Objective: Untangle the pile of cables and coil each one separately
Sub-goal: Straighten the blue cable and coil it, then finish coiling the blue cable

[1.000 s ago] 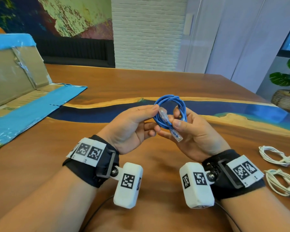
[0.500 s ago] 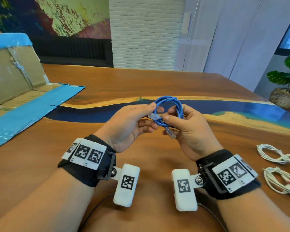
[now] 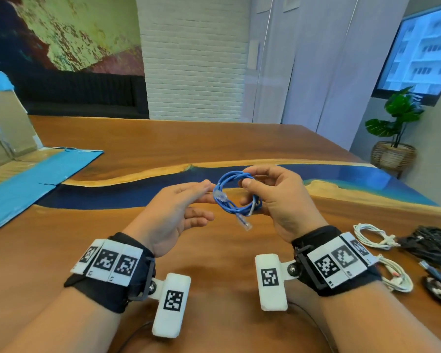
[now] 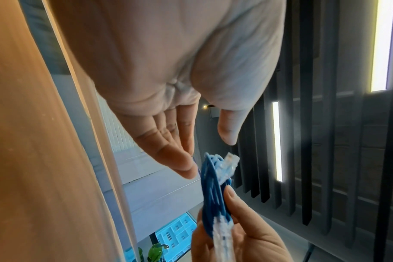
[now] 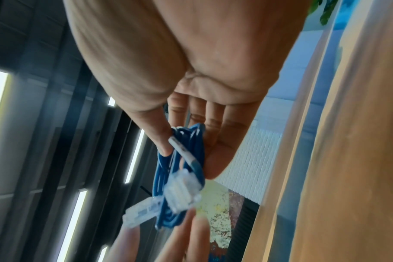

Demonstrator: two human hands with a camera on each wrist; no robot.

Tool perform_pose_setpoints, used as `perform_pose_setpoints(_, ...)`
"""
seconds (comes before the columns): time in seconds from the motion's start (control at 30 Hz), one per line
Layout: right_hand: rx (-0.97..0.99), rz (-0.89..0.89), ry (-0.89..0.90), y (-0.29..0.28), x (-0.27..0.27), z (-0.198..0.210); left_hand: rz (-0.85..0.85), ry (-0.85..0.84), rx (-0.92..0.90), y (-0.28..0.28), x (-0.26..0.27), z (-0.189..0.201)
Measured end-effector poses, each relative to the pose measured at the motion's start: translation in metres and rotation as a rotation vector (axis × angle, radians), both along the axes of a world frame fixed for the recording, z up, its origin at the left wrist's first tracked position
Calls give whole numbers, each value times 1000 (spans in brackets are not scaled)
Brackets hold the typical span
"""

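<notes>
On the far left we see a flattened cardboard box (image 3: 8, 138) with blue tape, lying on the wooden bench (image 3: 163, 138), which has a blue resin band running across it.

Next, our left hand (image 3: 173, 212) hovers above the bench w/ fingers straight and relaxed, grasping nothing — the fingertips (image 3: 206, 186) reach toward the left side of the coil; whether they touch it we can't tell from the head view. In the left wrist view the palm is spread and the fingers (image 4: 180, 159) sit just beside the blue loops, thumb held apart.

At centre, the blue ethernet cable (image 3: 236, 197) is wound into a small coil, held up in the air above the bench, approx. between the two hands. One clear plug (image 3: 220, 196) lies against the coil's left side; the other clear plug (image 3: 245, 224) dangles below the loops.

Our right hand (image 3: 278, 200) grasps the coil — thumb pressed on the near side of the loops, fingers curled round the far side. The right wrist view confirms it: thumb and fingers pinch the bundled blue strands (image 5: 180, 159), w/ both plugs blurred in front.

Further right, two coiled white cables (image 3: 372, 235) lie on the bench, one nearer us than the other. Beyond them, at the right edge, sits a dark heap of black cables (image 3: 428, 244), partly cut off by the frame.

In the background right, a potted plant (image 3: 395, 128) stands on the floor.
</notes>
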State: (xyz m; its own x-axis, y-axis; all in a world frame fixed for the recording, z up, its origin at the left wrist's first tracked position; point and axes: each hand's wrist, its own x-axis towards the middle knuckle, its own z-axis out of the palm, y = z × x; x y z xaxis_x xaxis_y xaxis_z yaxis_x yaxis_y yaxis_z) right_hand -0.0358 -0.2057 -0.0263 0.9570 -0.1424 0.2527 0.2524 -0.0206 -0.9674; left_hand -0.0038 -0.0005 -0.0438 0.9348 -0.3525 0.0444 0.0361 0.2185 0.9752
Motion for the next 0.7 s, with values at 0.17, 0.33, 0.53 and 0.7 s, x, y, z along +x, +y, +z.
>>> perform_pose_setpoints(0.17,-239,-57,192,-56,3,25,57,1,137,5,6,-6)
perform_pose_setpoints(0.33,-771,-134,469,-124,5,25,33,-5,199,5,9,-12)
perform_pose_setpoints(0.53,-1029,-97,665,-150,-9,19,-58,-37,222,6,11,-20)
perform_pose_setpoints(0.7,-1178,-150,625,-153,-12,27,-73,-103,260,6,19,-26)
